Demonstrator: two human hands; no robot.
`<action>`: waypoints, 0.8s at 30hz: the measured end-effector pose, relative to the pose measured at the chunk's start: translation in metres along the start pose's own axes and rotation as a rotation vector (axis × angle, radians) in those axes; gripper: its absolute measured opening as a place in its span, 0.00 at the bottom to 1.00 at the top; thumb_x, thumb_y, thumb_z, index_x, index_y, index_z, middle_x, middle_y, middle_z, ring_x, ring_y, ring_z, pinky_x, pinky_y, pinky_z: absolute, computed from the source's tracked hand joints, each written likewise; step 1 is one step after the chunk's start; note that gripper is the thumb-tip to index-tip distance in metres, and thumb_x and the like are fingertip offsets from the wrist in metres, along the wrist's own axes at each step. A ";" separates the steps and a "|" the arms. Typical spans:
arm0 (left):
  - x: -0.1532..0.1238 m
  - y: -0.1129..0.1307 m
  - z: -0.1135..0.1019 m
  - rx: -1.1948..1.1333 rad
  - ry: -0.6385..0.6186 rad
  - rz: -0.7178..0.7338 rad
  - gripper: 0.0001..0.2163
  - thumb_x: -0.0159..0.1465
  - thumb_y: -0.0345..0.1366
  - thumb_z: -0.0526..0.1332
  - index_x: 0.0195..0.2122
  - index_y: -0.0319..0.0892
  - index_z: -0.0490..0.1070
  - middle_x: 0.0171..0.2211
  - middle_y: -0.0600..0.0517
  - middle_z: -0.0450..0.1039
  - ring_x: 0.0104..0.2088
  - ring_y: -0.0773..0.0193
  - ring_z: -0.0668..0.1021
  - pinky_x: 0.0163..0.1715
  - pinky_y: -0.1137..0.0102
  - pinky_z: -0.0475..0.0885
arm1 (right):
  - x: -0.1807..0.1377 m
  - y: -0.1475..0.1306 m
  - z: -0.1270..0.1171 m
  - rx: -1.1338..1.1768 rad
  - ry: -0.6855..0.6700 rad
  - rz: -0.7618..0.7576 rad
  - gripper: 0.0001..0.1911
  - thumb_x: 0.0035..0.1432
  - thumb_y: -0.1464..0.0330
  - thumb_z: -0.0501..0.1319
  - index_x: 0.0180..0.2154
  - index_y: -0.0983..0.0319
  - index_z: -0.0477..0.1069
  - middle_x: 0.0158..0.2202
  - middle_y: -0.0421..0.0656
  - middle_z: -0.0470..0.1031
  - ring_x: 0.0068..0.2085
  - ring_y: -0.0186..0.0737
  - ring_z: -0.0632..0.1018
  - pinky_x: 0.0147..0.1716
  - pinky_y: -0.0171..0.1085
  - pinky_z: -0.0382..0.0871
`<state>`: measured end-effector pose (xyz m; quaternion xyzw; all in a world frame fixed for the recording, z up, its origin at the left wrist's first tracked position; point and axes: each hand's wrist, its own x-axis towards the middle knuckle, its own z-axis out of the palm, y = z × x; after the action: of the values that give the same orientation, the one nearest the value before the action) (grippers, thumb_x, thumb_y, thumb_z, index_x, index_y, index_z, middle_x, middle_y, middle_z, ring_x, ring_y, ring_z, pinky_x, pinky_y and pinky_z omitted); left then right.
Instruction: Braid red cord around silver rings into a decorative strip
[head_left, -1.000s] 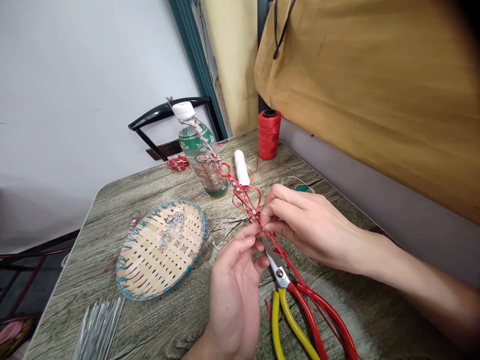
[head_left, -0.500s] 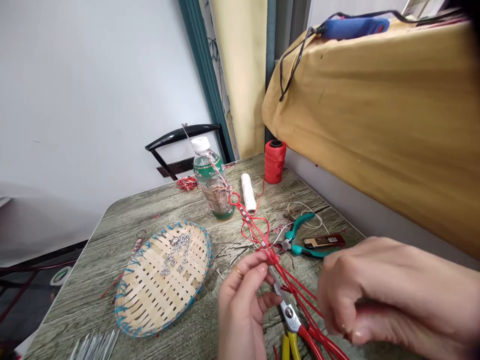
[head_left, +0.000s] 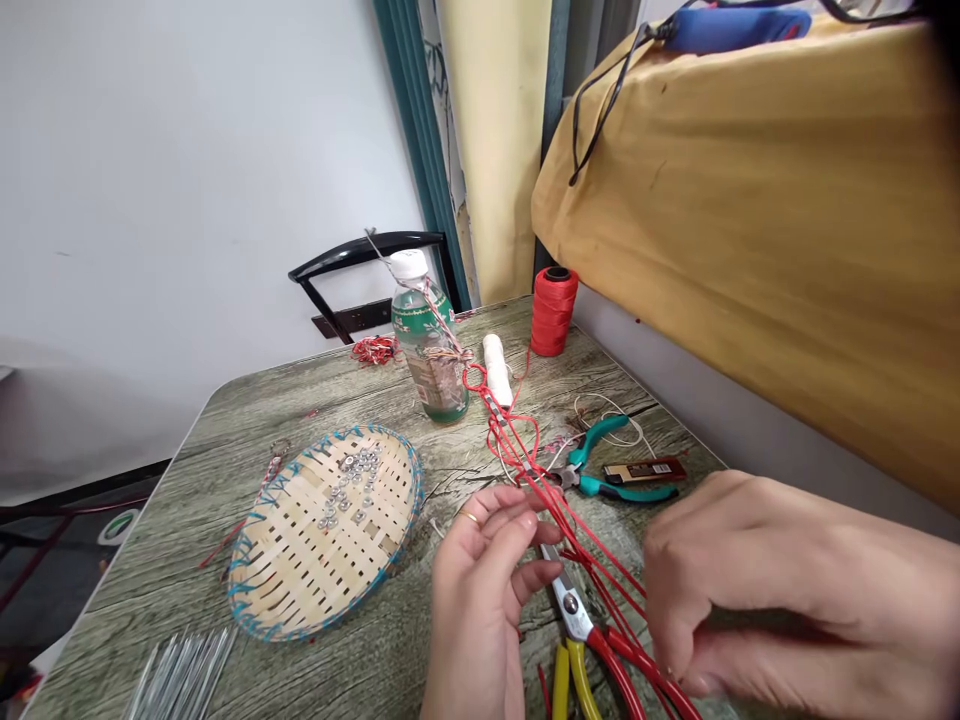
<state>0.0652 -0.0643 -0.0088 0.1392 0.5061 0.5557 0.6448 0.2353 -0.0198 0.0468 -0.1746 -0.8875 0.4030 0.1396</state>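
My left hand (head_left: 491, 575) is closed around red cords (head_left: 517, 440), its thumb and fingers gathered where the strands pass. Those cords hang from a red ring (head_left: 474, 377) tied to a plastic bottle (head_left: 431, 350) and carry small silver beads. To the right, my right hand (head_left: 720, 590) is closed in a pinch, with taut red strands running into it; its fingertips are partly hidden. Scissors (head_left: 571, 605) with red handles lie under the strands, beside yellow-handled pliers (head_left: 574, 680) cut off by the frame's bottom edge.
A woven basket (head_left: 300, 570) holding silver beads sits left. Green-handled cutters (head_left: 592, 485) and a small box cutter blade pack (head_left: 645, 470) lie right. Behind stand a white thread spool (head_left: 496, 370) and a red thread spool (head_left: 555, 312). Metal rods (head_left: 180, 675) lie front left.
The view has shifted slightly. My left fingers have loosened and spread a little by the cords. My right hand has moved slightly rightward, still pinched.
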 end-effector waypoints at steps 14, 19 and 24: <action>0.001 -0.003 -0.008 0.201 0.017 0.160 0.07 0.50 0.31 0.66 0.26 0.39 0.67 0.24 0.55 0.68 0.26 0.70 0.70 0.24 0.75 0.71 | -0.006 0.012 -0.006 0.202 -0.046 0.118 0.07 0.51 0.70 0.63 0.35 0.62 0.71 0.29 0.38 0.74 0.30 0.29 0.73 0.30 0.28 0.63; 0.001 -0.008 -0.013 0.346 0.000 0.268 0.03 0.51 0.32 0.65 0.26 0.40 0.72 0.26 0.53 0.71 0.29 0.66 0.72 0.27 0.73 0.71 | -0.010 0.013 -0.012 0.236 -0.007 0.099 0.05 0.53 0.72 0.61 0.35 0.63 0.72 0.28 0.39 0.73 0.29 0.29 0.72 0.30 0.28 0.63; -0.003 -0.007 -0.015 0.441 -0.027 0.224 0.04 0.52 0.33 0.62 0.28 0.40 0.75 0.27 0.51 0.73 0.28 0.66 0.73 0.27 0.73 0.71 | -0.014 0.009 -0.014 0.217 0.042 0.118 0.05 0.53 0.76 0.59 0.32 0.64 0.72 0.27 0.38 0.73 0.28 0.28 0.72 0.29 0.27 0.64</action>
<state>0.0577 -0.0749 -0.0196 0.3391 0.5878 0.4978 0.5400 0.2552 -0.0104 0.0472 -0.2190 -0.8237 0.5004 0.1524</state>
